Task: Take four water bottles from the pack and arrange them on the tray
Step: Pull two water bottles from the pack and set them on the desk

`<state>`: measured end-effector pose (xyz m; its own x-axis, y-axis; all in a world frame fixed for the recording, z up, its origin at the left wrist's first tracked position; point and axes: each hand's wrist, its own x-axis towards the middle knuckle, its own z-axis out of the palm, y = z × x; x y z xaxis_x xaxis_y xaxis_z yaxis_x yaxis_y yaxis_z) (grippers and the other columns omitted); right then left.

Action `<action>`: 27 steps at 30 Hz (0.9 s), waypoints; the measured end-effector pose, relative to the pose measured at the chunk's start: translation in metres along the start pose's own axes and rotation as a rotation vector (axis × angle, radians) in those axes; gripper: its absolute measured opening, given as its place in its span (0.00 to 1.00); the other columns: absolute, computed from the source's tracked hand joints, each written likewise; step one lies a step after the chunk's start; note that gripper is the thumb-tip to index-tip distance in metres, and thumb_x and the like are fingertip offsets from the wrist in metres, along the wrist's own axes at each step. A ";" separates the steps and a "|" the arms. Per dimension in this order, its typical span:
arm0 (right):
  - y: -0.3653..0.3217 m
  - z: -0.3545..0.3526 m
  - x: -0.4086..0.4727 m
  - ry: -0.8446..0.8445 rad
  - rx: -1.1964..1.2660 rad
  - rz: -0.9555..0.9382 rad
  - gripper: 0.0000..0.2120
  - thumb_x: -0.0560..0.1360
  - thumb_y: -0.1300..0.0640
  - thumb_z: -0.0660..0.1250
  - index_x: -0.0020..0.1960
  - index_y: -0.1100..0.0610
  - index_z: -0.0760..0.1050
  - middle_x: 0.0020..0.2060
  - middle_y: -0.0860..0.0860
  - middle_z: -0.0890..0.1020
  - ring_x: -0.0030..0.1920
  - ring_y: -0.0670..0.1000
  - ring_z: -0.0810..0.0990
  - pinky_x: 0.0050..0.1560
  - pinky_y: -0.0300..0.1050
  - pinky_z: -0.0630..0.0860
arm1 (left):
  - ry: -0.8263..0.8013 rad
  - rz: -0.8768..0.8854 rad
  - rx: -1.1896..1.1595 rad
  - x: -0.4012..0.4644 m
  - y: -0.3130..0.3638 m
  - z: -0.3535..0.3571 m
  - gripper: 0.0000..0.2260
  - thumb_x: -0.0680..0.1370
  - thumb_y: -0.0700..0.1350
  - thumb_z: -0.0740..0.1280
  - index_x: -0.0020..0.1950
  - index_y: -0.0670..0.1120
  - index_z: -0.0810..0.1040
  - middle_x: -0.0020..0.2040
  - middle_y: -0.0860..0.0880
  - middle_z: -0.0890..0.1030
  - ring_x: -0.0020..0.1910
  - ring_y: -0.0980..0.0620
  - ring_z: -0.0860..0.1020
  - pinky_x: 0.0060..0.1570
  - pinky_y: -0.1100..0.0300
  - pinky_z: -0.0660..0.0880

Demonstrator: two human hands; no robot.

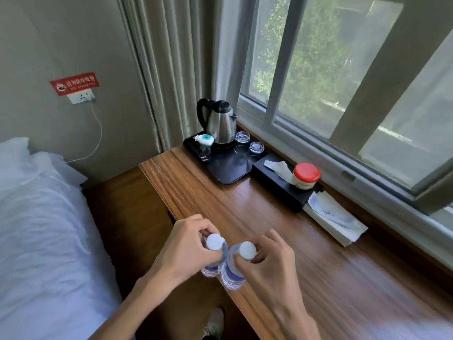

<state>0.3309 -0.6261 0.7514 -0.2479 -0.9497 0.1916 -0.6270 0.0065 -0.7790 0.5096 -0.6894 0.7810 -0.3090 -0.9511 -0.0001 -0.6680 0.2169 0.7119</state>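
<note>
2 hands work over a long wooden desk (318,253) that runs from the near right toward a far window (331,77), with pale curtains (169,69) hanging at the far left of the glass. A white-sheeted bed (41,229) fills the near left, beside the desk's lower brown side.

At the far end of the desk sits the black tray (229,168), its near half bare. On its far part stand a steel kettle (220,123) with a black handle, 2 upturned glasses (257,146) to the right of the kettle, and a small white and teal plug-in device (204,139) to the left. Just right of the tray lies a black tissue box (282,186) with a red-lidded white jar (306,175) on top, and nearer along the sill a white paper packet (335,218).

On the left wall a red sign (74,83) sits above a white socket (81,96), from which a thin cable (99,133) drops toward the bed.

The left hand (186,246) is closed around the neck of 1 water bottle (212,265), and the right hand (272,256) grips the neck of a second bottle (231,273). Both bottles have white caps and purple labels, hang side by side and nearly touching over the desk's near left edge, well apart from the tray.
</note>
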 end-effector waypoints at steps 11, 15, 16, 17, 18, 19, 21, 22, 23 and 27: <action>0.011 0.024 0.105 0.173 -0.020 0.252 0.06 0.64 0.55 0.77 0.38 0.49 0.81 0.36 0.43 0.76 0.37 0.46 0.78 0.34 0.40 0.77 | -0.175 0.104 -0.017 0.158 -0.007 0.004 0.10 0.61 0.43 0.78 0.41 0.49 0.84 0.41 0.55 0.80 0.36 0.58 0.81 0.32 0.68 0.76; 0.014 0.030 0.134 0.267 -0.065 0.332 0.05 0.65 0.56 0.76 0.39 0.51 0.82 0.37 0.44 0.76 0.37 0.44 0.77 0.36 0.45 0.78 | -0.232 0.178 -0.013 0.209 -0.008 0.013 0.10 0.60 0.41 0.77 0.39 0.50 0.84 0.39 0.54 0.80 0.34 0.57 0.79 0.31 0.69 0.74; 0.015 0.032 0.141 0.278 -0.075 0.350 0.05 0.65 0.56 0.76 0.39 0.51 0.82 0.37 0.44 0.76 0.37 0.44 0.78 0.37 0.47 0.79 | -0.247 0.196 -0.013 0.220 -0.008 0.015 0.10 0.60 0.42 0.77 0.39 0.50 0.83 0.38 0.55 0.80 0.33 0.57 0.79 0.32 0.68 0.74; 0.016 0.033 0.148 0.288 -0.088 0.371 0.05 0.65 0.56 0.76 0.40 0.52 0.82 0.38 0.45 0.76 0.37 0.44 0.78 0.38 0.48 0.79 | -0.262 0.216 -0.008 0.230 -0.007 0.018 0.10 0.60 0.42 0.77 0.39 0.50 0.83 0.38 0.54 0.79 0.32 0.57 0.79 0.33 0.67 0.74; 0.016 0.034 0.155 0.304 -0.100 0.394 0.05 0.65 0.56 0.76 0.40 0.52 0.82 0.38 0.45 0.76 0.37 0.45 0.78 0.38 0.48 0.79 | -0.278 0.238 0.001 0.240 -0.006 0.020 0.10 0.60 0.43 0.77 0.39 0.50 0.83 0.38 0.54 0.79 0.32 0.57 0.78 0.34 0.66 0.74; 0.016 0.035 0.162 0.324 -0.111 0.418 0.05 0.65 0.56 0.76 0.40 0.52 0.83 0.38 0.46 0.76 0.37 0.45 0.78 0.38 0.48 0.79 | -0.293 0.260 0.011 0.249 -0.005 0.022 0.10 0.60 0.43 0.77 0.39 0.50 0.83 0.38 0.54 0.79 0.32 0.57 0.78 0.34 0.65 0.75; 0.017 0.037 0.175 0.372 -0.125 0.465 0.04 0.65 0.57 0.75 0.40 0.52 0.83 0.38 0.46 0.76 0.37 0.45 0.77 0.39 0.46 0.77 | -0.324 0.298 0.019 0.268 -0.003 0.025 0.10 0.61 0.43 0.77 0.40 0.49 0.83 0.38 0.54 0.79 0.34 0.56 0.79 0.35 0.65 0.74; 0.018 0.038 0.181 0.395 -0.134 0.484 0.04 0.65 0.57 0.75 0.40 0.52 0.83 0.38 0.46 0.76 0.37 0.45 0.77 0.39 0.44 0.76 | -0.340 0.314 0.019 0.277 -0.002 0.027 0.10 0.61 0.43 0.77 0.41 0.49 0.83 0.38 0.54 0.79 0.34 0.57 0.79 0.35 0.66 0.74; 0.020 0.040 0.188 0.415 -0.145 0.500 0.04 0.65 0.57 0.74 0.40 0.52 0.83 0.38 0.46 0.76 0.37 0.45 0.77 0.39 0.43 0.76 | -0.355 0.330 0.020 0.286 -0.002 0.028 0.10 0.62 0.43 0.77 0.41 0.49 0.83 0.37 0.55 0.79 0.35 0.57 0.79 0.35 0.66 0.74; 0.026 0.043 0.209 0.475 -0.159 0.567 0.05 0.65 0.58 0.74 0.41 0.53 0.84 0.38 0.49 0.77 0.37 0.48 0.77 0.41 0.45 0.76 | -0.414 0.394 0.031 0.313 -0.001 0.036 0.10 0.62 0.43 0.76 0.41 0.49 0.83 0.39 0.53 0.80 0.37 0.55 0.79 0.38 0.59 0.77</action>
<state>0.2944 -0.8377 0.7455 -0.8333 -0.5503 0.0518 -0.3985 0.5333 -0.7462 0.3893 -0.9794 0.7550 -0.7739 -0.6331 -0.0182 -0.4662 0.5500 0.6930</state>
